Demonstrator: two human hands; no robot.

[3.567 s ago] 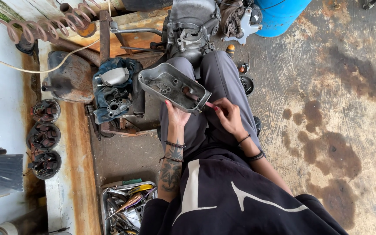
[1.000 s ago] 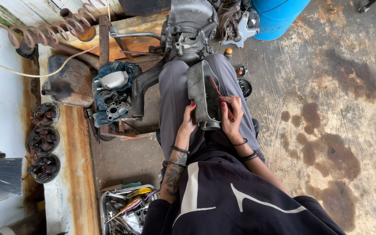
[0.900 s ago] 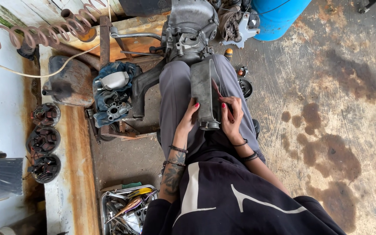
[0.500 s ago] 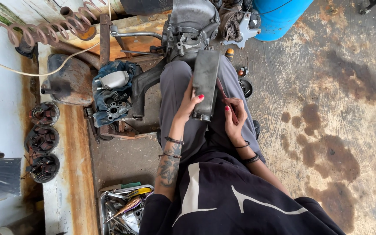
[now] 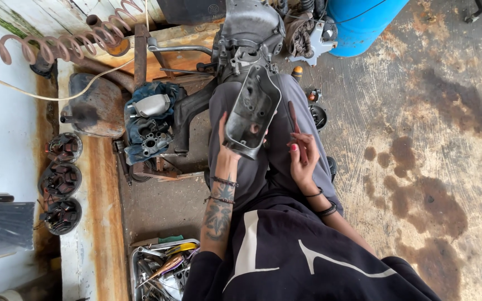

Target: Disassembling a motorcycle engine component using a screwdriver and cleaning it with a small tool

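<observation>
- Left hand (image 5: 225, 146) is closed on the grey engine cover (image 5: 252, 111), which has been turned, hollow side now up.
- Right hand (image 5: 302, 156) is pinching a thin tool (image 5: 293, 116) at 3 o'clock of it, lifted clear.

I see the cover (image 5: 252, 114) over my lap, engine (image 5: 249, 33) beyond it. Tool tray (image 5: 160, 265) lies at floor's near-left; three coils (image 5: 59, 181) on the left ledge.
</observation>
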